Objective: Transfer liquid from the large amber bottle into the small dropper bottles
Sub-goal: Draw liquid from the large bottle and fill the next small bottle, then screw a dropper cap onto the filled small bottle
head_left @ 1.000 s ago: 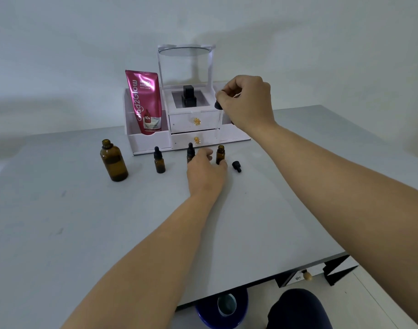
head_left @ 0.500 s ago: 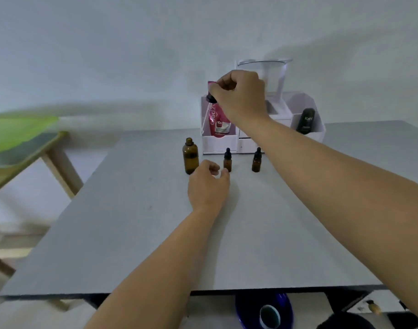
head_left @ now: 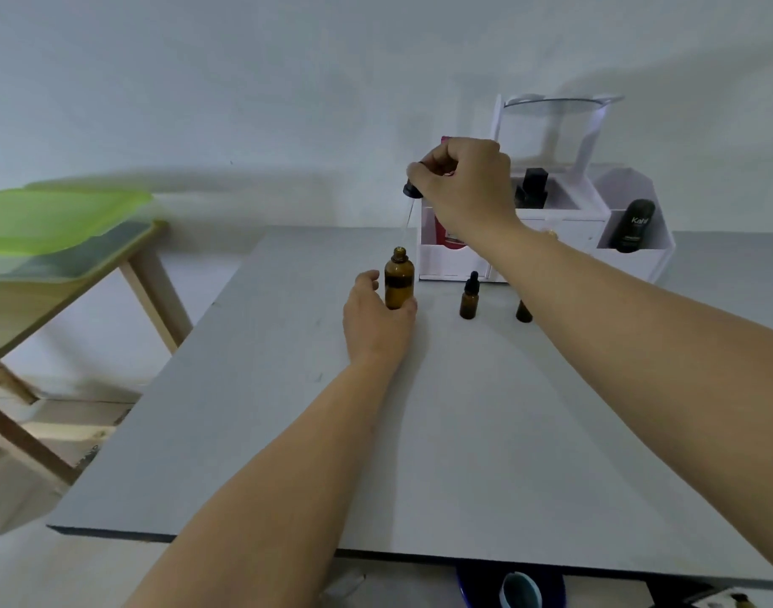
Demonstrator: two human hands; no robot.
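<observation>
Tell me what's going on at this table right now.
A person is steadying the large amber bottle on the grey table with the left hand. The right hand holds a dropper just above its open neck. One small dropper bottle stands capped; another is mostly hidden behind the right arm.

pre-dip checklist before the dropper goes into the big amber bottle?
1. Large amber glass bottle uncapped: ok.
2. Left hand steadying its base: ok.
3. Right hand pinching the black-capped glass dropper: ok.
4. Pipette tip over the mouth: ok, roughly; just above, not yet inside.
5. Liquid level in the bottle: cannot tell.
6. Small amber dropper bottle open to receive: not ok, capped; the other one is hidden behind the right forearm.
</observation>
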